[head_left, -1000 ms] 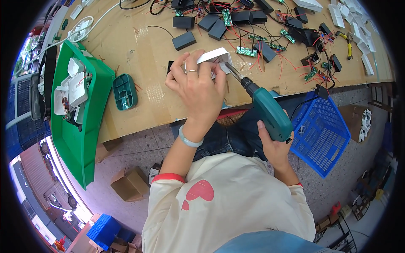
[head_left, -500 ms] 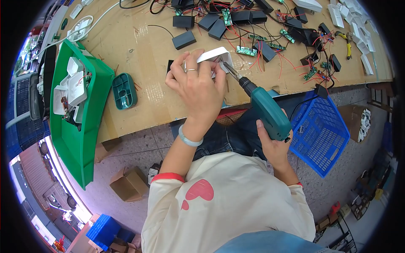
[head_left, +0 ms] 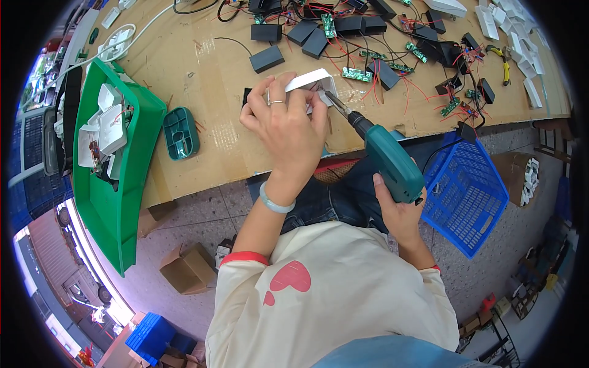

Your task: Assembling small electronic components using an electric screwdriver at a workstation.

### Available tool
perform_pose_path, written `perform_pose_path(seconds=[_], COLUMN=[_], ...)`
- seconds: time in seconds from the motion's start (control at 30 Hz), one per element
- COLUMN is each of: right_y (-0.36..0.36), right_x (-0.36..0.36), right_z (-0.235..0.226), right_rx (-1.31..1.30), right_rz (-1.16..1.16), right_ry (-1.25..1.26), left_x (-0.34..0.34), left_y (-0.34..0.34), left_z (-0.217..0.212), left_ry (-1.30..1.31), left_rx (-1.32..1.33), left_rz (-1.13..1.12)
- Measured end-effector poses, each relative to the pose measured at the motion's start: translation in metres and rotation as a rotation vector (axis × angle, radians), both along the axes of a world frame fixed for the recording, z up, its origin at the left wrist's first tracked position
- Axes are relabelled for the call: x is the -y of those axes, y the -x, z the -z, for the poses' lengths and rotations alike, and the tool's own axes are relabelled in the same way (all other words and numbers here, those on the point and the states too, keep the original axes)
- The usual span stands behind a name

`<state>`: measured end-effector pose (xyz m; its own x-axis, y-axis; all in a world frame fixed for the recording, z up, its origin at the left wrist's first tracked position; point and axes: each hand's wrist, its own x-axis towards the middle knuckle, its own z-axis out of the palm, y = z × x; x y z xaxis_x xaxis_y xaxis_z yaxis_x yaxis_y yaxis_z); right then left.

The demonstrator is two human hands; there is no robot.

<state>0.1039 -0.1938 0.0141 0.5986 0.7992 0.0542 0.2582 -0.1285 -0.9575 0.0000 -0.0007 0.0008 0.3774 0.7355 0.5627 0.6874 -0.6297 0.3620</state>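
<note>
We see the left hand point(head_left: 287, 126) pressed down on a small white plastic casing point(head_left: 314, 81) near the front edge of the desk point(head_left: 202, 67), its fingers curled over the casing and gripping it in place; a ring shows on one finger and a pale bracelet sits at the wrist. The right hand point(head_left: 400, 216) is clenched around the handle of a teal electric screwdriver point(head_left: 388, 161), held below the desk edge over the lap, and the tool's metal bit slants up and to the left so that its tip meets the casing just beside the left hand's fingertips. We cannot tell whether the tip sits in a screw. To the left of the casing lies a small dark green tray point(head_left: 180, 132) on the cardboard-covered surface, and farther left a large green bin point(head_left: 132, 184) overhangs the desk edge, with white casings and some wiring lying in it. Behind the hands, black box-shaped housings point(head_left: 267, 59) and small green circuit boards point(head_left: 357, 74) with red wires are scattered across the far part of the desk. To the right, a blue plastic basket point(head_left: 469, 196) stands on the floor just beside the right hand and the screwdriver's body. A small cardboard box point(head_left: 187, 270) lies on the floor below the green bin.
</note>
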Motion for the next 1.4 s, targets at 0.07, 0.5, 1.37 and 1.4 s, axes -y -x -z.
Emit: perform_pose_path(seconds=[0.07, 0.5, 1.37, 1.4], right_y=[0.0, 0.002, -0.008, -0.008], right_x=[0.0, 0.017, 0.036, 0.036], right_z=[0.001, -0.001, -0.003, -0.003], right_rx=[0.002, -0.154, -0.228, -0.223], right_rz=[0.002, 0.112, 0.151, 0.15], right_ry=[-0.002, -0.012, -0.123, -0.123], left_x=[0.0, 0.0, 0.0, 0.0], left_y=[0.0, 0.0, 0.001, 0.001], left_z=[0.0, 0.001, -0.002, -0.002], left_ry=[0.002, 0.016, 0.018, 0.02], left_rx=[-0.001, 0.016, -0.014, -0.018], left_rz=[0.001, -0.002, -0.011, -0.01])
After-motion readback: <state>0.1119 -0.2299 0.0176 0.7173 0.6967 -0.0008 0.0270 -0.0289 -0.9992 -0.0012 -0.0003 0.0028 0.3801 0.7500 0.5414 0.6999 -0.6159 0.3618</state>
